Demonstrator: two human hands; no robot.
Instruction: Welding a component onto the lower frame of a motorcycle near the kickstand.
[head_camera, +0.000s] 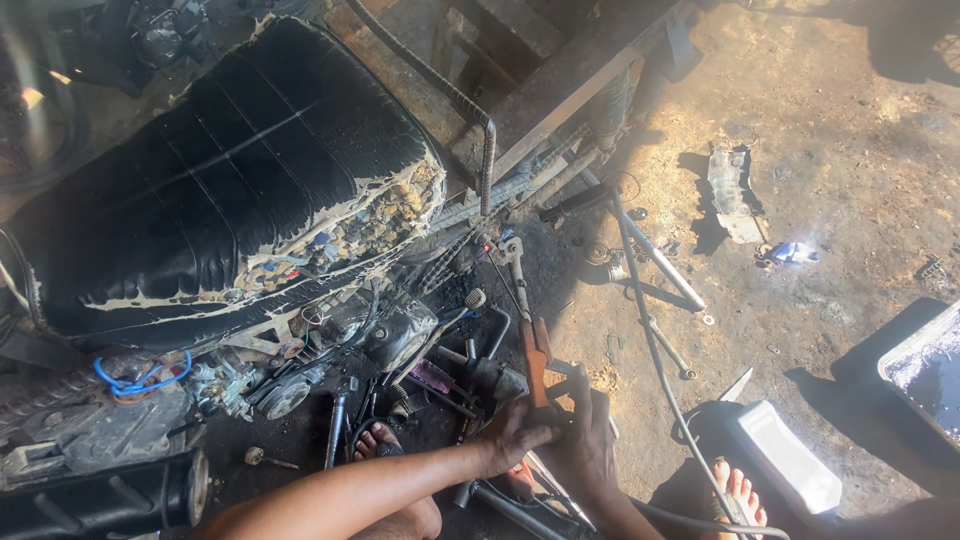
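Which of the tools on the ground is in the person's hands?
The orange-handled pliers, gripped by both hands; the long wrench beyond lies untouched.

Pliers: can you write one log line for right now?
hands: both on pliers | seat: torn, left | ground: scattered tools

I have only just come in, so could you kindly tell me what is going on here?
A person crouches barefoot on a dirt floor beside a motorcycle with a torn black seat. The left hand and right hand are clasped together around the lower end of a rusty orange-handled tool, low down among oily parts. Loose tools and a drive chain lie around it. A white plastic container sits by the person's right foot.
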